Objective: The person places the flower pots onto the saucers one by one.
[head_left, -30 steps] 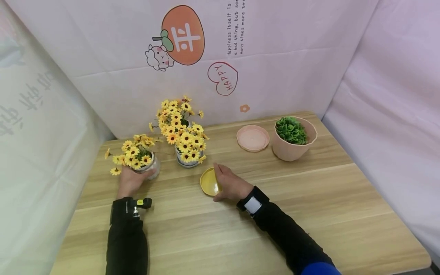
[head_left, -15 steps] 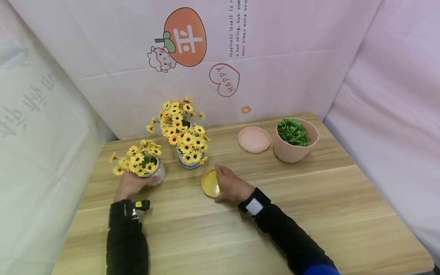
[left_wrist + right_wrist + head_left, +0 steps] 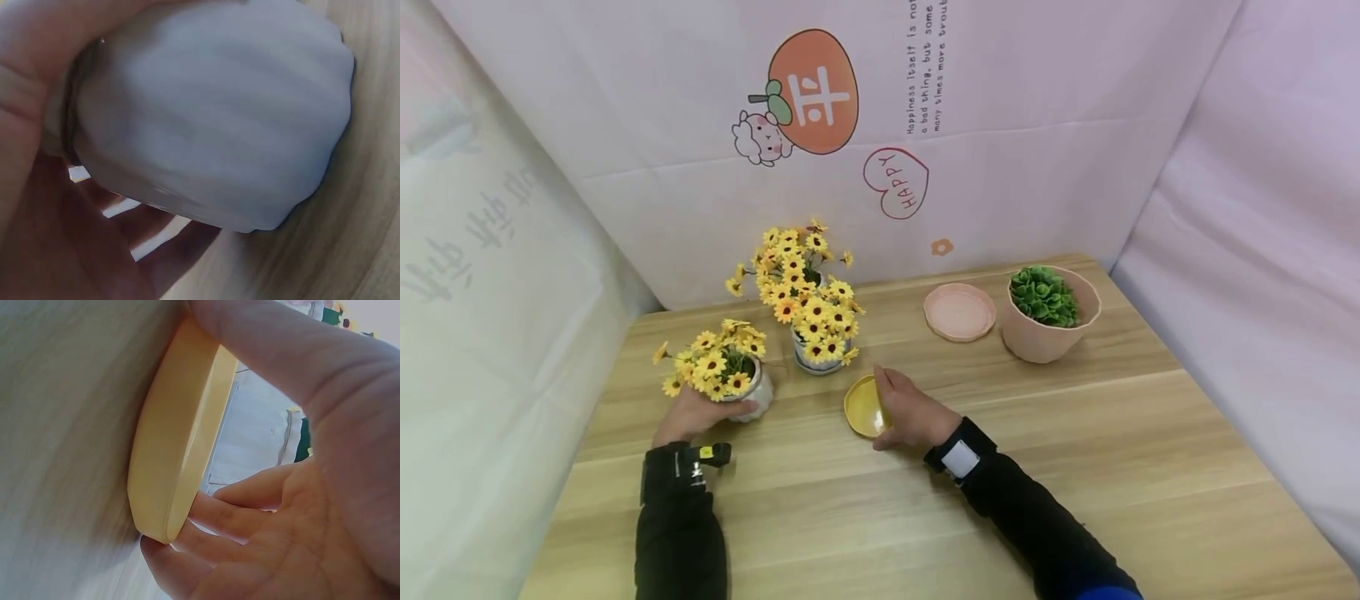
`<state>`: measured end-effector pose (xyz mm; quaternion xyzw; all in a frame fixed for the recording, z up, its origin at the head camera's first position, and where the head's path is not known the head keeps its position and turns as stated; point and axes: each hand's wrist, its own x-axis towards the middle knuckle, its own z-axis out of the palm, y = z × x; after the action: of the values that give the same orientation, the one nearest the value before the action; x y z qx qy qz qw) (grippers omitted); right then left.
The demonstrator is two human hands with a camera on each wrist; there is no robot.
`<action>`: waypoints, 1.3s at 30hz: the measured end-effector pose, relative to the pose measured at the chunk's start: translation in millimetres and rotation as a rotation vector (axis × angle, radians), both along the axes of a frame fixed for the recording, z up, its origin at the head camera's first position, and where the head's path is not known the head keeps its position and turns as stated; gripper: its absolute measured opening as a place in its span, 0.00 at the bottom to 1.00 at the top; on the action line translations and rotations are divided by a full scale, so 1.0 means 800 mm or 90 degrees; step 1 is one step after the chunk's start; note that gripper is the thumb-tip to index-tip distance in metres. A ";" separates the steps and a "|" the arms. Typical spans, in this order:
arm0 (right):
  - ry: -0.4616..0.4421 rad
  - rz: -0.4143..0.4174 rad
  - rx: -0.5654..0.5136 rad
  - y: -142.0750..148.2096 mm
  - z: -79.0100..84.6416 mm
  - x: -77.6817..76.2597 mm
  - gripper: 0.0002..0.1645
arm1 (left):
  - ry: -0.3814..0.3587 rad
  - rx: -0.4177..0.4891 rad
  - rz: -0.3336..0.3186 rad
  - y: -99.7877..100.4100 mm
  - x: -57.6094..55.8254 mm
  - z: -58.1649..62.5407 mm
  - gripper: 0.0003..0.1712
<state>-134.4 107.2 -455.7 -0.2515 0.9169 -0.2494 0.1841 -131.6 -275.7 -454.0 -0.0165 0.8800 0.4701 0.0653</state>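
My left hand point(image 3: 694, 415) grips a white ribbed flowerpot point(image 3: 762, 396) filled with yellow daisy-like flowers point(image 3: 715, 362), at the left of the table. Up close in the left wrist view, the pot's fluted wall point(image 3: 212, 112) lies between thumb and fingers, its base near the wood. Near the middle, my right hand point(image 3: 917, 414) holds the right side of a small yellow saucer point(image 3: 862, 406). In the right wrist view, thumb and fingers pinch the saucer's rim point(image 3: 178, 437), close to the tabletop. Behind the saucer stands another potted yellow flower plant point(image 3: 820, 354) on a saucer.
More yellow flowers point(image 3: 790, 250) rise behind that second plant, their pot mostly hidden. A pink saucer point(image 3: 959, 312) lies at the back, beside a pink pot point(image 3: 1045, 337) with green foliage point(image 3: 1043, 296). White printed cloth point(image 3: 1000, 167) hangs along the wooden table's point(image 3: 820, 525) far edge.
The left hand has brought its flowerpot to the right and a little nearer to me. The right hand and yellow saucer stay in place; the head view has shifted slightly.
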 end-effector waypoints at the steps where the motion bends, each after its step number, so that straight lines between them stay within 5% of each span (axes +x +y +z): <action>1: -0.001 -0.001 0.000 0.000 0.000 0.000 0.76 | 0.007 0.000 -0.009 0.001 0.000 0.000 0.75; 9: -0.006 0.000 -0.001 0.000 0.000 -0.001 0.76 | 0.017 -0.024 -0.081 0.009 0.001 0.001 0.69; 16: -0.002 0.003 -0.005 0.001 0.003 0.000 0.76 | -0.011 -0.040 -0.102 0.023 0.002 0.004 0.69; 24: -0.002 0.004 -0.004 0.000 0.005 0.001 0.75 | 0.024 -0.044 -0.172 0.035 -0.001 0.004 0.62; 39: 0.012 0.012 -0.004 0.001 0.005 0.001 0.76 | 0.029 -0.031 -0.219 0.047 -0.006 0.001 0.60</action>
<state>-133.9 107.6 -452.1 -0.2633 0.9153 -0.2479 0.1772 -136.0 -237.8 -453.0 0.1432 0.8822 0.4311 0.1242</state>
